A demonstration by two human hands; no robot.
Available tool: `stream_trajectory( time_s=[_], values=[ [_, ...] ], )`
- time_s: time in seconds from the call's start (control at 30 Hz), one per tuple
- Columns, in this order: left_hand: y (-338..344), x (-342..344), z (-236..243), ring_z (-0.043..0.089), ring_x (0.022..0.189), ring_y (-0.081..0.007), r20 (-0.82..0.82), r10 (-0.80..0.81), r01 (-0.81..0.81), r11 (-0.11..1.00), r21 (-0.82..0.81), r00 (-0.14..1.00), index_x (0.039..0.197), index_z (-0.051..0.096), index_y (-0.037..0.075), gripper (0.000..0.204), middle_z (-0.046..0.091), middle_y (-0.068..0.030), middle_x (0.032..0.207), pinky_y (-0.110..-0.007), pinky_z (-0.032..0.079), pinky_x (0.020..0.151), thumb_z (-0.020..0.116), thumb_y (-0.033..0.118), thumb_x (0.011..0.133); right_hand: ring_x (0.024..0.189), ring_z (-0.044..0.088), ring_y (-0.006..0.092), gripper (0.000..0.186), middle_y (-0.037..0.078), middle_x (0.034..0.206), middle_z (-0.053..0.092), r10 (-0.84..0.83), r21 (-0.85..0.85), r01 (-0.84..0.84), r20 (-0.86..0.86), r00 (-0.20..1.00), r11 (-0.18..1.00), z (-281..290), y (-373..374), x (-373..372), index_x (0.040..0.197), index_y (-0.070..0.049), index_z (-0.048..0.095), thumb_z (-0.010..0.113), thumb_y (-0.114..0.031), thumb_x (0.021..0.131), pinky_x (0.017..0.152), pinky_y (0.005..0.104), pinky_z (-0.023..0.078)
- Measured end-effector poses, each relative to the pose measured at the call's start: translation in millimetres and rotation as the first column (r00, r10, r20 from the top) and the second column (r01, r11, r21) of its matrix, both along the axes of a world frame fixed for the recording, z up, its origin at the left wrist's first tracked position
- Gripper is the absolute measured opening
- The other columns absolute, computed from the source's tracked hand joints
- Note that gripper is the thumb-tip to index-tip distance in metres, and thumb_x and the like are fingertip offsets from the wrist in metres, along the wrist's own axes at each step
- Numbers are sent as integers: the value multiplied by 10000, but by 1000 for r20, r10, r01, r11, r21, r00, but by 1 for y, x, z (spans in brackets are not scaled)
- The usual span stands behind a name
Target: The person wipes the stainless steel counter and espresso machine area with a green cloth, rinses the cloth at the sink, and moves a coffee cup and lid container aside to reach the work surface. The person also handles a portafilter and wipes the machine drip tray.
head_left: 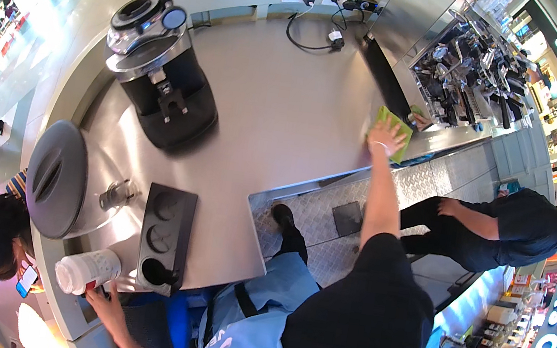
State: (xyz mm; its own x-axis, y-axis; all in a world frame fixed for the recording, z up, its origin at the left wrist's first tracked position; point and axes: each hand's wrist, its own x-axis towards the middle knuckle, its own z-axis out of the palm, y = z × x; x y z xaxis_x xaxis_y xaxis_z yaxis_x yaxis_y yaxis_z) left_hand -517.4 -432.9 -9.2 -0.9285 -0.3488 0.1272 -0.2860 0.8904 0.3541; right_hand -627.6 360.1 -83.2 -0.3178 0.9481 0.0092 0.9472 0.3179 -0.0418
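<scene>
My right hand (386, 136) reaches out over the far right of the steel counter (288, 104). Its fingers are spread flat on a green cloth (399, 148), which lies by the counter's inner edge, close to the espresso machine (464, 72). At the lower left, my left hand (107, 305) is beside a white plastic jar (90, 270). Its fingers are apart near the jar's base and the counter edge, and it does not appear to grip the jar.
A black coffee grinder (163, 79) stands on the counter. Nearer are a large container with a dark lid (57, 178) and a black holder with round wells (166, 236). Cables (315, 40) lie at the back. A co-worker (498, 230) stands at right; another person (3, 235) holds a phone.
</scene>
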Motion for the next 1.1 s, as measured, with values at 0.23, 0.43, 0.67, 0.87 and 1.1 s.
stream_trajectory(
  time_s=[0.23,0.43,0.67,0.87,1.1],
  values=[
    [165,-5,153,611,949,-319,855,-340,164,940,299,392,1211,569,-33,382,644,-194,1136,-415,488,857,564,300,1024,1472,270,417,471,143,1540,418,949,199,-950,-251,189,242,-9,-276,-87,1459,-220,484,444,-334,1004,1210,572,178],
    [294,-64,165,671,1050,-312,252,-642,323,639,699,724,1353,561,70,524,691,-197,1180,-386,506,902,729,262,896,1432,361,338,501,99,1533,437,957,178,-961,-237,166,211,-10,-98,-1,1432,-238,532,531,-323,938,1200,553,230],
    [379,-86,125,655,1058,-338,493,-517,418,856,305,700,1265,592,40,494,678,-160,1115,-418,508,873,749,287,867,1481,255,394,546,181,1587,329,490,359,-407,-179,853,840,-3,-5,-196,1555,-138,330,369,-309,1037,1224,548,148],
    [418,-119,139,647,1040,-331,329,-616,481,776,408,716,1285,588,78,461,679,-131,1121,-430,484,861,723,265,886,1467,294,396,567,143,1578,370,859,96,-995,-510,-34,18,-2,-245,-135,1530,-214,404,475,-283,971,1224,533,171],
    [396,-137,122,666,953,-330,355,-295,247,953,174,887,1191,622,53,347,687,-129,1024,-423,510,779,702,221,898,1509,173,414,589,117,1637,260,626,141,-610,-211,751,779,-9,-15,-186,1590,-190,274,375,-330,1027,1215,578,105]
  ],
)
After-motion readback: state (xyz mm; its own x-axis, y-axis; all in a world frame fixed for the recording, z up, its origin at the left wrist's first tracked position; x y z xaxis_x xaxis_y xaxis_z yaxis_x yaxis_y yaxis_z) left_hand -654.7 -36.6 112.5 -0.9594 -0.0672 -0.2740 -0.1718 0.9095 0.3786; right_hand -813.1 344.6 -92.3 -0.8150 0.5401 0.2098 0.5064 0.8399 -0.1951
